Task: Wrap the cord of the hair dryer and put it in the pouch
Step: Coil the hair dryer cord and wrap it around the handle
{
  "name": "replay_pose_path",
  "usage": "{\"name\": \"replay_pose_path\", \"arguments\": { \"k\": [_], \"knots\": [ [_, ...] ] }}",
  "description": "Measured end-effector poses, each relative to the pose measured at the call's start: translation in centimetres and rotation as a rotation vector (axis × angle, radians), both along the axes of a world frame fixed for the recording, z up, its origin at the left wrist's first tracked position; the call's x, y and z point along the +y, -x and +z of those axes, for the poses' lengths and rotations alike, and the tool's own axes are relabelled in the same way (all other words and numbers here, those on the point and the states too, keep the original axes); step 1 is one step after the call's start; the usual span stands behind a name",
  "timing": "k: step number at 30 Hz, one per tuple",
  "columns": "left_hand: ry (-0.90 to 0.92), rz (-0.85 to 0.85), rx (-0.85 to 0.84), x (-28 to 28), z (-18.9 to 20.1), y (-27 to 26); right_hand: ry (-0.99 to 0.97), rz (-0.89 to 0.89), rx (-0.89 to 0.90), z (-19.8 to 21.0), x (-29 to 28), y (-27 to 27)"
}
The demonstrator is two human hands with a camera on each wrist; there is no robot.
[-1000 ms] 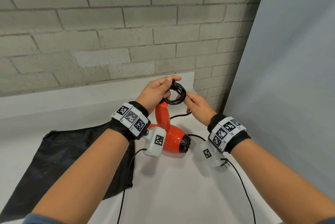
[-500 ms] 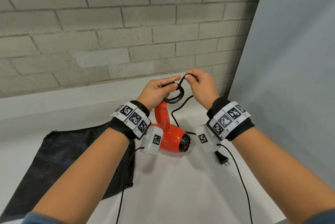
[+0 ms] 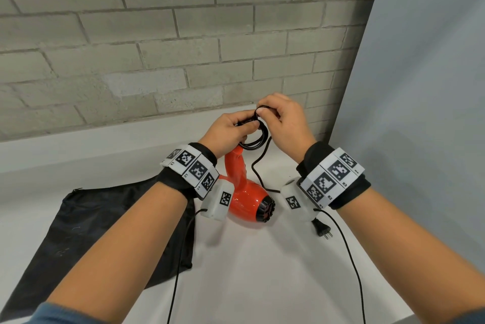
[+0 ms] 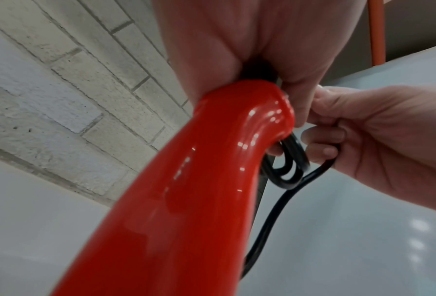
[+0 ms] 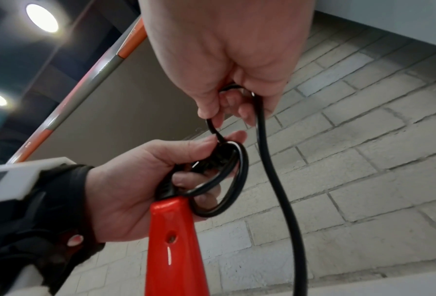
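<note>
Cord (image 3: pixel 256 138) coils pinched in left hand (image 3: pixel 231 132), right hand (image 3: pixel 284 124) gripping loose strand; pouch (image 3: pixel 86 221) lies left of dryer (image 3: pixel 246 192).

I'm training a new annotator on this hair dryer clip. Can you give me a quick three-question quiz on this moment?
1. True or false: the plug lies on the table.
2. Which hand holds the coiled loops of cord at the hair dryer handle: A left hand, B right hand?
3. Fill in: the black pouch lies to the dryer's ____.

Key: 1 true; 2 A; 3 left.
</note>
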State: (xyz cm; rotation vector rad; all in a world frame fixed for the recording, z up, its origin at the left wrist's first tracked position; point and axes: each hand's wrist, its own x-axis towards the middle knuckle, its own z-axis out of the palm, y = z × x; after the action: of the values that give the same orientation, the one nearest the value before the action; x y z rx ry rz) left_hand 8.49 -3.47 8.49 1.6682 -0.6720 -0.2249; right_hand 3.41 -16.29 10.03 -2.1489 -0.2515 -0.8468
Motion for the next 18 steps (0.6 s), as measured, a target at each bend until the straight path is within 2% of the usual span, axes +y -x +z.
{"name": "replay_pose_path", "arguments": {
  "k": [4,7,11,16,18],
  "knots": [
    [0.07,0.109,-0.023,-0.5,-0.4,0.2,0.001,0.01,0.044,0.1,-0.2,0.4],
    [0.085,0.153,-0.015,-0.7,-0.7,0.2,-0.048,0.045,0.164,0.1,-0.7,1.1],
    [0.087,0.184,0.004,-0.9,-0.8,0.1,0.047,0.03,0.358,-0.8,-2.4,2.7],
    [0.102,0.21,0.027,-1.0,-0.8,0.3,0.101,-0.057,0.577,-4.4,-5.9,4.4],
    [0.103,0.215,0.033,-1.1,-0.7,0.4,0.218,-0.135,0.762,-6.6,-7.2,4.9]
  ]
}}
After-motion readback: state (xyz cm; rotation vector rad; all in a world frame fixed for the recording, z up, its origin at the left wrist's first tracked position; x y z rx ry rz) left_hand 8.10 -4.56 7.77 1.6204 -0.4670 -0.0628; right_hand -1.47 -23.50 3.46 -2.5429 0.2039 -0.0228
